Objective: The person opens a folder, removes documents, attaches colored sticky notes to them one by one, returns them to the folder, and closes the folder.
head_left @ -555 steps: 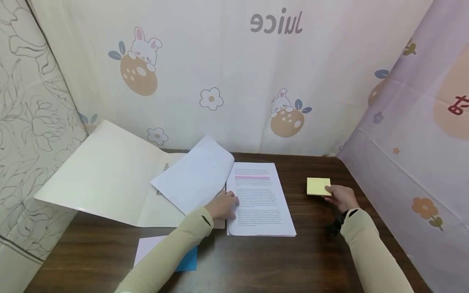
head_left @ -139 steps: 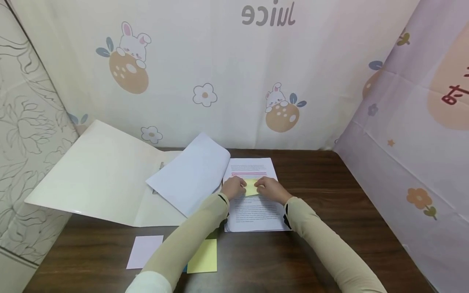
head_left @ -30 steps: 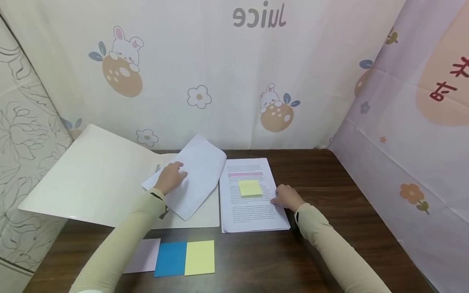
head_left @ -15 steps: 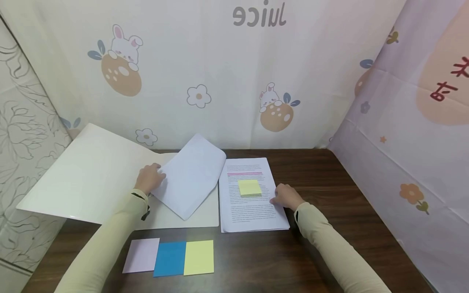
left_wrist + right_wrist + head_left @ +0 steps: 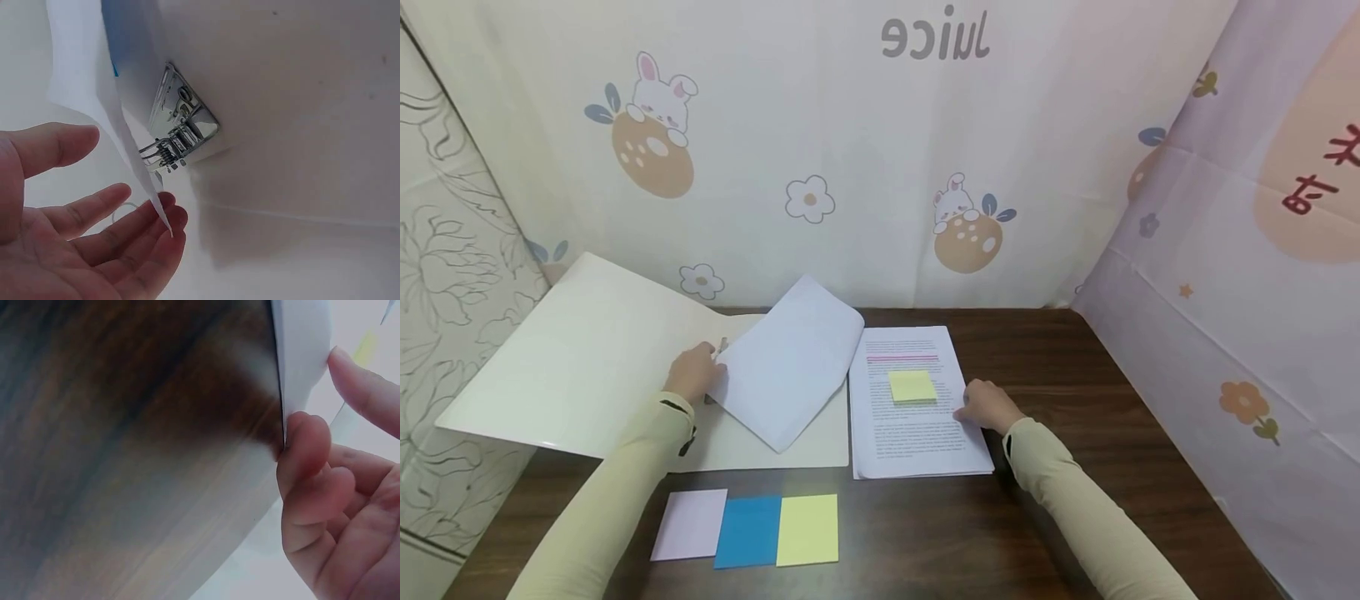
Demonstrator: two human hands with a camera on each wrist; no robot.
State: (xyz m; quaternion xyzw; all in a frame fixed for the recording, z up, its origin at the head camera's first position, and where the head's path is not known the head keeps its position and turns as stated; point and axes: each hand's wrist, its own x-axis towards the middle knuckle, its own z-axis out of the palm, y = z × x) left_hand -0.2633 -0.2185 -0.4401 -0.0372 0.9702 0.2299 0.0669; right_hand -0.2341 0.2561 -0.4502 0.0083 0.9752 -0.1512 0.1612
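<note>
My left hand point(image 5: 692, 372) is at the left edge of the turned-over white sheets point(image 5: 790, 367). In the left wrist view its fingertips touch the lower corner of the sheets point(image 5: 87, 69), the thumb standing apart. Behind them, a metal spring clip point(image 5: 184, 125) is fixed inside the open white folder point(image 5: 580, 358). My right hand point(image 5: 990, 406) holds the right edge of the printed paper stack point(image 5: 917, 450), its thumb on top and curled fingers against the side. A small yellow sticky-note pad point(image 5: 912, 386) lies on the printed page, below a pink highlighted line.
Three square sticky-note pads lie side by side at the front of the dark wooden table point(image 5: 925, 533): lilac point(image 5: 690, 525), blue point(image 5: 748, 532) and yellow point(image 5: 808, 530). The folder's cover slants up at the left. Patterned curtains point(image 5: 850, 125) enclose the back and sides.
The small yellow pad, earlier in my right hand, was set on the page by both hands. My left hand then moved left across the turned sheets to their edge; my right stays at the stack.
</note>
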